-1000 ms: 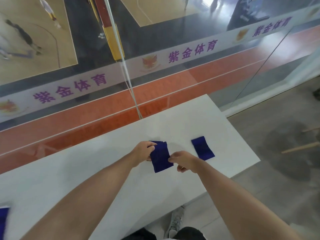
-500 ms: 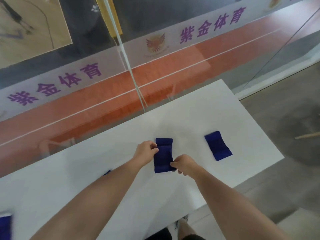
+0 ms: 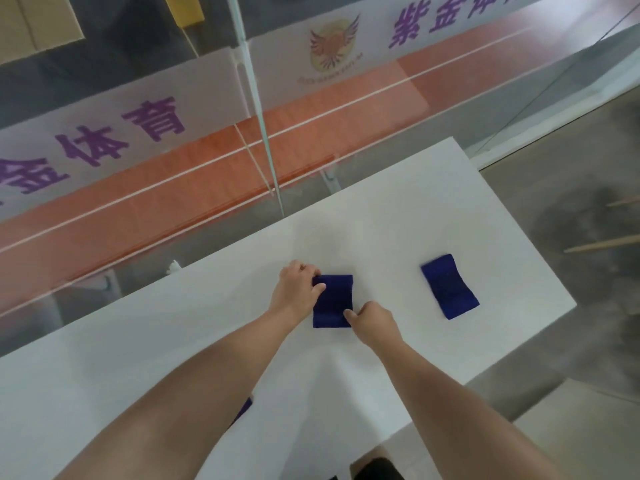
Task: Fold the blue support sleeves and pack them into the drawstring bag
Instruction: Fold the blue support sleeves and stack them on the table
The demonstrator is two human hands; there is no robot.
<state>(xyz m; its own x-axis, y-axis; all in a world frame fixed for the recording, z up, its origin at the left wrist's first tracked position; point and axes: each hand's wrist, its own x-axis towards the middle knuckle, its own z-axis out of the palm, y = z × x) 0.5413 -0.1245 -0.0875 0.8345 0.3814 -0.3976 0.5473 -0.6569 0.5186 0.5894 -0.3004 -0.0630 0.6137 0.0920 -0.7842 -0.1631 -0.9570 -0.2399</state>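
A dark blue support sleeve lies flat on the white table, folded into a rectangle. My left hand pinches its upper left edge. My right hand pinches its lower right corner. A second folded blue sleeve lies on the table to the right, apart from both hands. A sliver of another blue piece peeks out from under my left forearm. No drawstring bag is in view.
A glass wall with purple lettering stands along the table's far edge. The table's right end drops to a grey floor. Two wooden sticks lie on the floor at the right.
The view has tilted down and closed in on the table. The sleeve in my hands has come down from slightly lifted to flat on the table. The right sleeve has not moved.
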